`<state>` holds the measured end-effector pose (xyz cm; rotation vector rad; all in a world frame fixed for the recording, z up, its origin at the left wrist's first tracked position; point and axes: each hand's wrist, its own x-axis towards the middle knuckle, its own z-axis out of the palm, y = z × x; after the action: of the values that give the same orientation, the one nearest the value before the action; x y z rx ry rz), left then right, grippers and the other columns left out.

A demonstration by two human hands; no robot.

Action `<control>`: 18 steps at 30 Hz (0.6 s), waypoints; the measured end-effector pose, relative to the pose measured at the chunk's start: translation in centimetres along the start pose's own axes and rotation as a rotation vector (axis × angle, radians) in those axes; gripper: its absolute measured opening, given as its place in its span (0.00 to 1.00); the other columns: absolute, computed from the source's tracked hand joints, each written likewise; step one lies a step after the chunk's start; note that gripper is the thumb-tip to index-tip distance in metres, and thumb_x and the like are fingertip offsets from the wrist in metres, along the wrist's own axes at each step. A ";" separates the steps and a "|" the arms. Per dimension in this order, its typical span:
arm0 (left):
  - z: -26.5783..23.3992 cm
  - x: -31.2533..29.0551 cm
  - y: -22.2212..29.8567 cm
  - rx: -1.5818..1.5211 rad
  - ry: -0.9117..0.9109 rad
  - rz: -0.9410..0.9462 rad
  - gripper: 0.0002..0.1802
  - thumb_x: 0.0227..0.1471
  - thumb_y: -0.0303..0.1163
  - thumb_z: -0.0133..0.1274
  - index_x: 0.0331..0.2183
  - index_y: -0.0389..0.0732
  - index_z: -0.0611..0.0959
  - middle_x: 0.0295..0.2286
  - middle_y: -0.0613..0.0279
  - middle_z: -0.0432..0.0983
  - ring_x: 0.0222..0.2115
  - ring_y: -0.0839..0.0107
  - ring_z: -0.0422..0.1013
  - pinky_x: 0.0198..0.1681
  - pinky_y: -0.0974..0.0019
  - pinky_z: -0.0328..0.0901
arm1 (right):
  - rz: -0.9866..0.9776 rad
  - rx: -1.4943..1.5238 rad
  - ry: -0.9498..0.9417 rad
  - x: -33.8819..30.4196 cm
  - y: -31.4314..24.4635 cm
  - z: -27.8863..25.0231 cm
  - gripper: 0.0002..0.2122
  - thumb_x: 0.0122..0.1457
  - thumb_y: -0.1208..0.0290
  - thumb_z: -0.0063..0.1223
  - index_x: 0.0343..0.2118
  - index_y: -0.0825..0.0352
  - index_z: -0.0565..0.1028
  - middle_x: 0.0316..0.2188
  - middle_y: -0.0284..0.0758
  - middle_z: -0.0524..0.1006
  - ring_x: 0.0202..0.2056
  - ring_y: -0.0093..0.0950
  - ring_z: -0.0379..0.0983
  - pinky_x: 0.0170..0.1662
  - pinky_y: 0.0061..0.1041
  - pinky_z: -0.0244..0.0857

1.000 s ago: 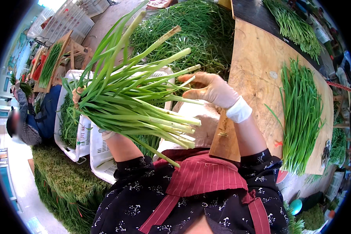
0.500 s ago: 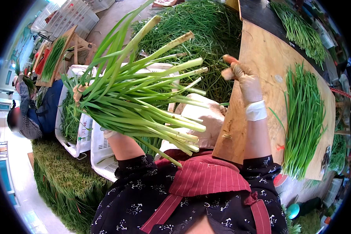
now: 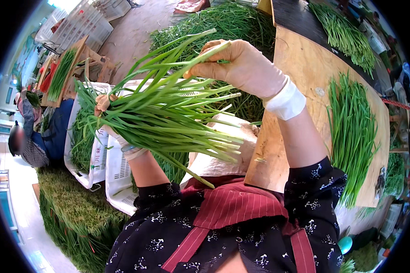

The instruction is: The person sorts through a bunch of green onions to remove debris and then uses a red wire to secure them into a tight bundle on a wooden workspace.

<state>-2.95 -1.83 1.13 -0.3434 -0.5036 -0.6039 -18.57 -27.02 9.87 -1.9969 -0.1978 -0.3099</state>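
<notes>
A loose bunch of garlic chives [image 3: 168,125] is raised in front of my chest, pale stem ends pointing right. Round its leafy end on the left wraps my left hand [image 3: 105,104], its thumb and fingers showing while leaves hide the rest. My right hand [image 3: 243,68], in a thin pale glove with a white cuff, is at the bunch's upper right. Its thumb and fingers pinch a chive stalk [image 3: 217,48] near the pale end. Below the bunch, a whitish cloth [image 3: 223,166] covers my lap.
At right a wooden board [image 3: 300,59] bears a laid-out row of chives [image 3: 352,136]. White plastic crates [image 3: 116,193] stand at left beside stacked greens [image 3: 73,200]. A big heap of loose greens [image 3: 241,20] lies ahead. Another person [image 3: 32,136] is at far left.
My right hand has come left from over the board to the bunch and closed on a stalk. My left hand still holds the bunch, whose upper stalks now lie lower.
</notes>
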 end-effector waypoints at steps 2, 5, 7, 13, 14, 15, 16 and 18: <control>0.3 0.0 -0.2 -0.018 0.057 -0.001 0.08 0.47 0.25 0.48 0.33 0.45 0.69 0.26 0.72 0.66 0.31 0.76 0.66 0.56 0.57 0.54 | -0.077 0.036 0.158 -0.7 0.7 0.4 0.07 0.52 0.71 0.56 0.31 0.67 0.79 0.25 0.32 0.74 0.30 0.20 0.70 0.36 0.18 0.63; 0.7 0.5 -0.1 -0.028 0.034 -0.162 0.06 0.49 0.26 0.46 0.32 0.45 0.68 0.25 0.72 0.63 0.31 0.76 0.64 0.56 0.54 0.54 | -0.048 -0.052 0.273 -2.2 1.0 0.8 0.10 0.50 0.67 0.56 0.31 0.69 0.78 0.27 0.40 0.77 0.30 0.29 0.74 0.35 0.23 0.67; 0.9 1.0 -0.2 0.079 0.034 -0.200 0.04 0.50 0.29 0.45 0.31 0.45 0.68 0.24 0.72 0.62 0.30 0.76 0.64 0.56 0.53 0.54 | 0.053 0.056 0.361 -3.3 1.0 1.2 0.11 0.50 0.68 0.54 0.33 0.70 0.77 0.26 0.41 0.77 0.29 0.30 0.74 0.34 0.24 0.67; 2.3 0.5 -1.2 0.831 0.156 0.006 0.04 0.47 0.33 0.48 0.28 0.45 0.71 0.27 0.67 0.69 0.34 0.73 0.66 0.54 0.52 0.56 | 0.109 -0.017 0.700 -4.5 3.2 1.5 0.09 0.53 0.72 0.49 0.32 0.74 0.75 0.21 0.34 0.75 0.21 0.19 0.68 0.28 0.19 0.64; 2.4 0.6 -1.3 0.558 0.134 -0.098 0.04 0.47 0.33 0.48 0.27 0.46 0.70 0.26 0.68 0.68 0.33 0.74 0.66 0.56 0.54 0.54 | 0.094 -0.093 0.727 -4.5 3.6 1.4 0.09 0.52 0.71 0.49 0.31 0.72 0.76 0.21 0.36 0.76 0.23 0.21 0.69 0.29 0.21 0.65; 2.4 0.7 -1.2 0.432 0.043 -0.203 0.04 0.48 0.33 0.48 0.27 0.46 0.70 0.26 0.68 0.67 0.33 0.74 0.66 0.57 0.54 0.53 | 0.156 -0.198 0.729 -4.7 3.9 1.0 0.09 0.52 0.70 0.49 0.30 0.71 0.77 0.21 0.38 0.76 0.24 0.22 0.70 0.30 0.22 0.65; 2.3 0.7 -1.0 0.252 -0.001 -0.237 0.04 0.48 0.32 0.47 0.27 0.46 0.69 0.26 0.68 0.66 0.33 0.75 0.65 0.58 0.55 0.51 | 0.089 -0.275 0.760 -4.8 4.2 0.5 0.09 0.51 0.69 0.50 0.30 0.70 0.77 0.21 0.39 0.76 0.25 0.24 0.72 0.31 0.23 0.66; 2.5 0.8 0.1 0.477 0.042 -0.232 0.04 0.48 0.32 0.47 0.28 0.46 0.69 0.26 0.69 0.65 0.33 0.76 0.65 0.59 0.55 0.50 | 0.091 -0.486 0.833 -5.1 4.7 -0.9 0.10 0.50 0.68 0.50 0.30 0.69 0.77 0.23 0.42 0.76 0.27 0.27 0.74 0.33 0.24 0.67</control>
<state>-3.22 -0.95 3.61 0.1822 -0.6335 -0.6912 -22.26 -29.86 4.64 -2.1513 0.5401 -1.1767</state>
